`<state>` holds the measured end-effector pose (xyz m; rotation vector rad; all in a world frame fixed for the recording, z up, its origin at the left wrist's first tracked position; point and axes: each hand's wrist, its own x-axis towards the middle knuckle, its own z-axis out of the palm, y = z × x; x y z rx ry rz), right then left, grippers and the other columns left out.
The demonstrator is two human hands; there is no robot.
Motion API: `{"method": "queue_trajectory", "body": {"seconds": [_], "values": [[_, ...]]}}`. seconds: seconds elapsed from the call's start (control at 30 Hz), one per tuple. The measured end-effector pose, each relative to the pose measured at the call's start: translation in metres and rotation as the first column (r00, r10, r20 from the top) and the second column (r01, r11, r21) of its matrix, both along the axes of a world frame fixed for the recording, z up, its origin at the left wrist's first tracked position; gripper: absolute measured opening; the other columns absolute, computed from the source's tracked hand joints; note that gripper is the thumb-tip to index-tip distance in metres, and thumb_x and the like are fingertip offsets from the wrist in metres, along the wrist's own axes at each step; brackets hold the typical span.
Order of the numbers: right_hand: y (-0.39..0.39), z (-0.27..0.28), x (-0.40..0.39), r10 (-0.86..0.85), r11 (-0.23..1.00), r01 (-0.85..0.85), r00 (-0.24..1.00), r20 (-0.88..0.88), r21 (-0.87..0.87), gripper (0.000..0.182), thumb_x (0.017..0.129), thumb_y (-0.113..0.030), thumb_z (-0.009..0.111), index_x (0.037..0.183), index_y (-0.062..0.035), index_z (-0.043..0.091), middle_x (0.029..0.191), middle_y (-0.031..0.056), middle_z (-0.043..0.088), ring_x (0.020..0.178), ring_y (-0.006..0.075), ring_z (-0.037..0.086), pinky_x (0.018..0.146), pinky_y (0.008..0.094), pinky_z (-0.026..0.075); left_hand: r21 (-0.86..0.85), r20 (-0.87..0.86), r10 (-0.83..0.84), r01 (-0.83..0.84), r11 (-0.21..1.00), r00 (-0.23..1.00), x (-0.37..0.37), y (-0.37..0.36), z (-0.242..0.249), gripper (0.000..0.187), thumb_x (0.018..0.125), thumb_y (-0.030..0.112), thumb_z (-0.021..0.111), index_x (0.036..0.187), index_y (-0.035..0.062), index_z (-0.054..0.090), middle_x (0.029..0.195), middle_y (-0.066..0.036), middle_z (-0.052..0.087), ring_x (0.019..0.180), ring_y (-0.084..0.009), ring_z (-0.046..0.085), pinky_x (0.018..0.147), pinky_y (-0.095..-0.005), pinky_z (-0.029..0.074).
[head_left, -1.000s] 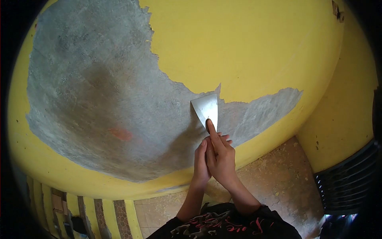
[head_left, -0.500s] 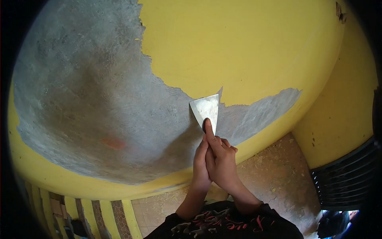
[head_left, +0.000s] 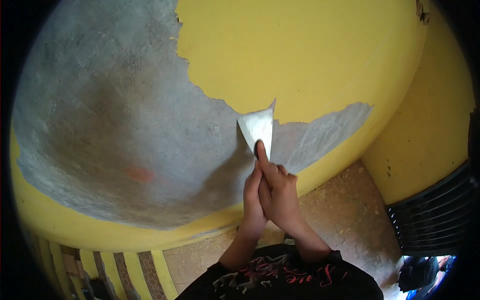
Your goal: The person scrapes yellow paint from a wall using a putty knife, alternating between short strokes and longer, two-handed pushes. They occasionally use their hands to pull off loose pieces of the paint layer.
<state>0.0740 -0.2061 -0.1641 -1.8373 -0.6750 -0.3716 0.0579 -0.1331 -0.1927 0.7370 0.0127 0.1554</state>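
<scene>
Both my hands are closed together around the handle of a metal scraper (head_left: 259, 127), whose wide blade points up at the wall. My right hand (head_left: 281, 192) lies over the grip with its index finger stretched along the base of the blade. Pressed against it from the left is my left hand (head_left: 254, 200), its fingers partly hidden. The blade's edge meets the ragged border between the yellow paint (head_left: 300, 60) and the bare grey wall (head_left: 190, 135), just left of a small pointed notch in the paint.
Below the wall lies a brown tiled floor (head_left: 335, 210) with scattered flakes. A dark slatted chair (head_left: 435, 215) stands at the right. Yellow and patterned stripes (head_left: 132, 272) are at the lower left. Part of a person (head_left: 420, 272) shows at the lower right.
The wall, paint edge and blade all appear slightly higher in the view. My grip on the scraper looks the same, and the blade remains at the paint border.
</scene>
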Motion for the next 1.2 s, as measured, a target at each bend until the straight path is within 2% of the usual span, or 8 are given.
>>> {"method": "queue_trajectory", "body": {"seconds": [0.03, 0.07, 0.17, 0.37, 0.7, 0.77, 0.93, 1.2], "values": [[0.001, 0.006, 0.002, -0.003, 1.000, 0.003, 1.000, 0.014, 0.008, 0.069, 0.080, 0.000, 0.054, 0.145, -0.0112, 0.035, 0.074, 0.0113, 0.058, 0.069, 0.0285, 0.058, 0.061, 0.0380, 0.044, 0.039, 0.049, -0.021, 0.019, 0.999, 0.999, 0.004, 0.003, 0.003, 0.044, 0.100, 0.040, 0.037, 0.102, -0.0005, 0.055, 0.092, -0.009, 0.057, 0.082, -0.0182, 0.056, 0.080, -0.0302, 0.044], [0.000, 0.004, 0.001, -0.004, 1.000, 0.004, 1.000, 0.015, 0.008, 0.069, 0.080, 0.000, 0.054, 0.145, -0.0112, 0.035, 0.074, 0.0113, 0.058, 0.069, 0.0285, 0.058, 0.061, 0.0380, 0.044, 0.122, -0.005, 0.010, -0.009, 0.992, 1.000, 0.001, -0.002, 0.014, 0.039, 0.099, 0.041, 0.034, 0.092, 0.0061, 0.049, 0.089, -0.008, 0.051, 0.085, -0.0257, 0.053, 0.083, -0.0419, 0.043], [-0.004, -0.005, -0.003, -0.021, 1.000, 0.020, 0.999, 0.043, 0.025, 0.067, 0.080, -0.001, 0.055, 0.144, -0.0114, 0.037, 0.072, 0.0103, 0.058, 0.068, 0.0274, 0.059, 0.060, 0.0376, 0.043, 0.045, -0.023, -0.014, 0.015, 0.999, 1.000, -0.008, -0.010, 0.009, 0.052, 0.099, 0.048, 0.037, 0.103, -0.0011, 0.054, 0.094, -0.008, 0.057, 0.082, -0.0175, 0.056, 0.076, -0.0291, 0.045], [-0.005, 0.017, -0.005, -0.028, 1.000, 0.028, 1.000, 0.003, 0.007, 0.065, 0.079, -0.001, 0.056, 0.141, -0.0101, 0.041, 0.072, 0.0097, 0.060, 0.070, 0.0280, 0.061, 0.060, 0.0365, 0.045, 0.042, -0.017, 0.093, -0.092, 0.995, 0.996, -0.006, -0.020, 0.036, 0.057, 0.097, 0.056, 0.030, 0.095, 0.0023, 0.051, 0.087, -0.009, 0.052, 0.082, -0.0294, 0.057, 0.079, -0.0388, 0.043], [0.000, 0.011, -0.002, -0.038, 0.999, 0.038, 0.999, 0.018, 0.015, 0.074, 0.071, 0.005, 0.054, 0.142, -0.0124, 0.041, 0.076, 0.0141, 0.063, 0.066, 0.0273, 0.063, 0.061, 0.0339, 0.046, 0.150, 0.148, -0.038, 0.015, 0.989, 0.988, -0.003, -0.002, 0.017, 0.045, 0.087, 0.031, 0.057, 0.109, -0.0060, 0.046, 0.102, -0.014, 0.053, 0.095, -0.0266, 0.058, 0.082, -0.0345, 0.044], [0.000, -0.002, -0.005, -0.074, 0.996, 0.072, 0.995, 0.061, 0.043, 0.058, 0.083, 0.000, 0.053, 0.140, -0.0088, 0.043, 0.067, 0.0113, 0.059, 0.057, 0.0225, 0.058, 0.060, 0.0314, 0.044, 0.144, 0.152, -0.066, 0.044, 0.989, 0.986, -0.010, -0.005, 0.010, 0.046, 0.086, 0.028, 0.060, 0.111, -0.0070, 0.045, 0.103, -0.014, 0.053, 0.098, -0.0261, 0.058, 0.084, -0.0338, 0.045], [0.005, 0.020, -0.001, -0.080, 0.997, 0.079, 0.996, 0.027, 0.025, 0.060, 0.083, -0.005, 0.055, 0.141, -0.0105, 0.041, 0.064, 0.0125, 0.056, 0.060, 0.0234, 0.055, 0.061, 0.0321, 0.044, 0.208, 0.125, -0.146, 0.118, 0.971, 0.981, -0.011, 0.005, 0.035, 0.052, 0.080, 0.022, 0.071, 0.116, -0.0049, 0.045, 0.110, -0.013, 0.053, 0.097, -0.0234, 0.058, 0.084, -0.0322, 0.046], [0.002, -0.002, -0.003, -0.094, 0.994, 0.093, 0.995, -0.023, -0.054, 0.062, 0.081, -0.002, 0.055, 0.140, -0.0156, 0.043, 0.070, 0.0156, 0.059, 0.063, 0.0291, 0.059, 0.064, 0.0343, 0.049, 0.058, -0.003, -0.034, 0.034, 0.998, 0.999, -0.013, -0.005, 0.014, 0.041, 0.084, 0.023, 0.067, 0.109, -0.0031, 0.047, 0.105, -0.012, 0.054, 0.094, -0.0212, 0.058, 0.081, -0.0316, 0.046]]}}
